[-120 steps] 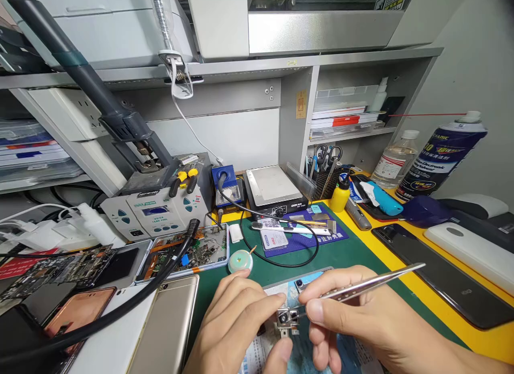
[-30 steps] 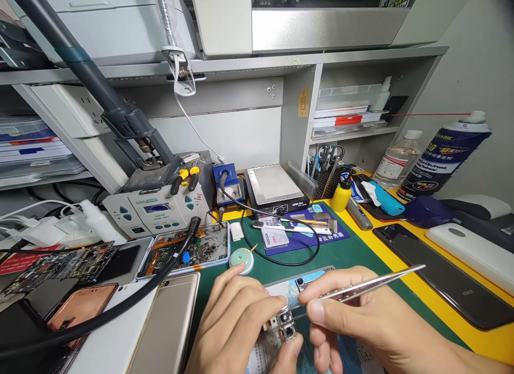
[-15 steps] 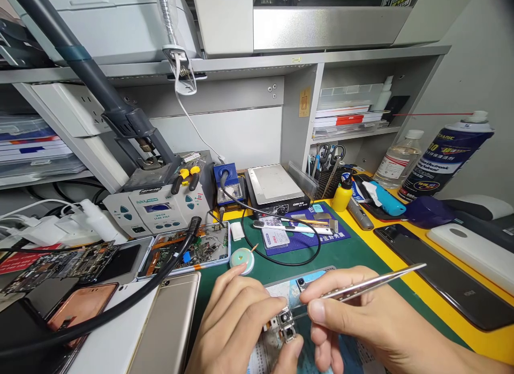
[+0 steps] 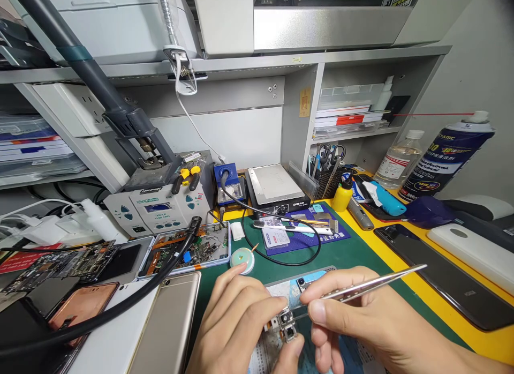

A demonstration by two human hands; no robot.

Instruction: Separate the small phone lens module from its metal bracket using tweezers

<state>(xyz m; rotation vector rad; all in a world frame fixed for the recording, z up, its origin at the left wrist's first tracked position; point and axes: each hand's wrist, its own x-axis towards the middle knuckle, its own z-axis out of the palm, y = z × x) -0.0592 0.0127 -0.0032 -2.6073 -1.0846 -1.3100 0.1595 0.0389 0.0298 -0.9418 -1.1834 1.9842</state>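
Between the thumb and index finger of my left hand point(image 4: 244, 326) is a small metal camera module point(image 4: 286, 323) with two dark lenses. My right hand point(image 4: 353, 315) pinches silver tweezers point(image 4: 373, 284); one end points up to the right, the other reaches the module's right edge. Whether that end touches the module cannot be made out. Under both hands lies a blue and white printed sheet point(image 4: 267, 358) on the green mat point(image 4: 361, 251). Another small dark lens part point(image 4: 301, 283) sits just behind my right fingertips.
A parts tray point(image 4: 217, 262) and phones, one gold-backed point(image 4: 171, 315), lie at left, crossed by a thick black hose point(image 4: 132, 304). A round green-topped container point(image 4: 243, 260) sits behind my left hand. A black phone point(image 4: 445, 277) lies at right, near a spray can point(image 4: 445, 159).
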